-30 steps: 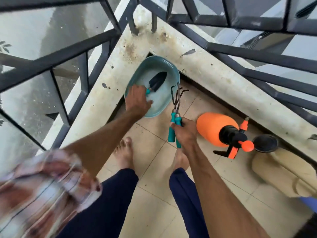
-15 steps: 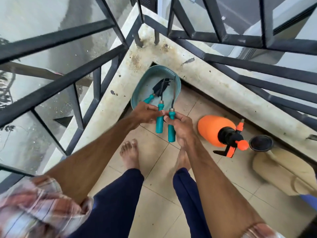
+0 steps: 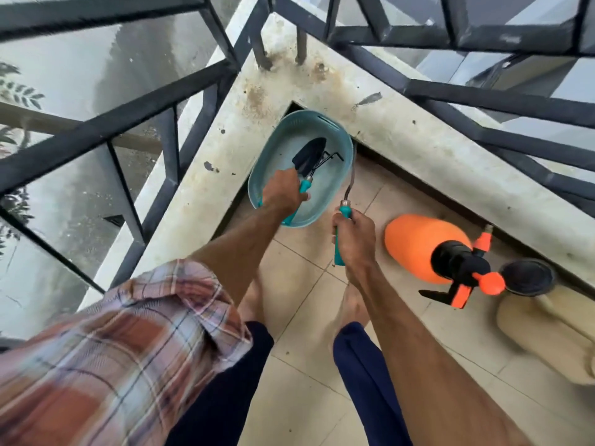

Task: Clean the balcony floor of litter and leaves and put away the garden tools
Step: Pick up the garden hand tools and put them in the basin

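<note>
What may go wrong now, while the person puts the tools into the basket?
The right hand holds the third tool near bare feet; a slip may drop its metal end on toes. The left hand grips a rake in the basket beside the trowel; its prongs may scratch fingers.

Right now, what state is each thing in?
tub, upright on the floor, holding tools.
trowel, lying in the tub.
hand rake, in the tub, gripped by left hand.
teal-handled tool, gripped by right hand, not yet in the tub.
sprayer, lying on its side, untouched.
</note>
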